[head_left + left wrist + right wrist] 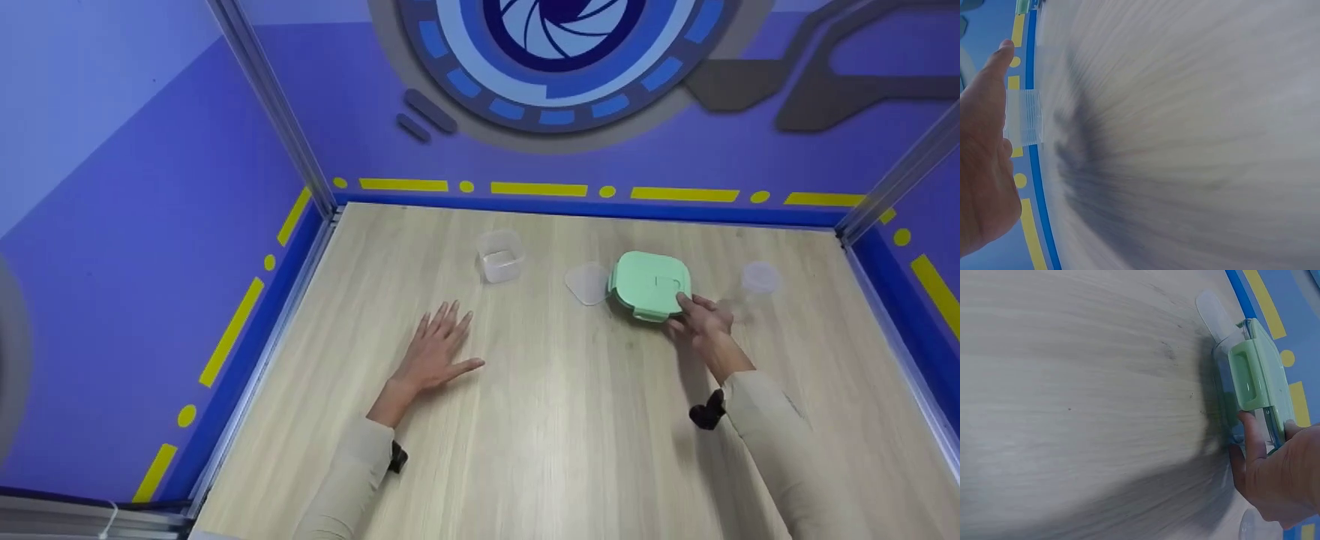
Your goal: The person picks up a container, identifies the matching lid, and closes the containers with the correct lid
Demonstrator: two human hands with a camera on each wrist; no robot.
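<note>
In the head view my right hand [705, 319] grips the near right corner of a food container with a mint-green lid [651, 281]. Its thumb lies on the lid while the fingers reach along the side and below. The right wrist view shows clear walls under the lid and a green side latch [1248, 376]. My left hand [439, 349] is spread, palm down, over the table and holds nothing. Beyond its fingertips stands a clear square tub [500, 256], open at the top; the left wrist view shows the tub [1023, 117] behind the hand.
A thin translucent lid [587, 284] lies on the table just left of the green-lidded container, partly beside its edge. Right of that container is a small round translucent cup or lid [760, 277]. Blue-purple panels [525, 161] wall the wooden table [555, 420] at the back and sides.
</note>
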